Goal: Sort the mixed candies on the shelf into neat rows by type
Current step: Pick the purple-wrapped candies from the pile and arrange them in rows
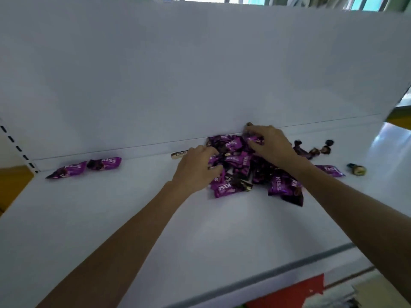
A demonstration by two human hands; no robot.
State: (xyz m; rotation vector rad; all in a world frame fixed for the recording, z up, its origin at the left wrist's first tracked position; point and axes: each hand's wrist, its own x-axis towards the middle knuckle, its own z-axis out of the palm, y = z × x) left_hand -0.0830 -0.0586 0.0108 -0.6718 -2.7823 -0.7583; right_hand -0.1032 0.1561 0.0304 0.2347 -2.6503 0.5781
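A heap of purple KISS candies [235, 165], glossy pillow packets with white lettering mixed with darker wrappers, lies far right on the white shelf [111, 218]. The right hand [270, 145] pinches a purple packet [255, 138] at the heap's far edge. The left hand [195, 170] curls into its left side; I cannot tell whether it grasps anything. Two lone purple candies [84, 167] lie end to end at far left, and brown twist-wrapped candies [313, 150] lie to the right.

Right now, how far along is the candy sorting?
Barely started. Done: a purple pair lies end to end at the back left, a row begun. In hand: both hands are in the pile; the right hand seems to pinch a purple candy, the left hand rests curled on top. Left: the mixed pile, the dark twists at its right, and a pale stick.
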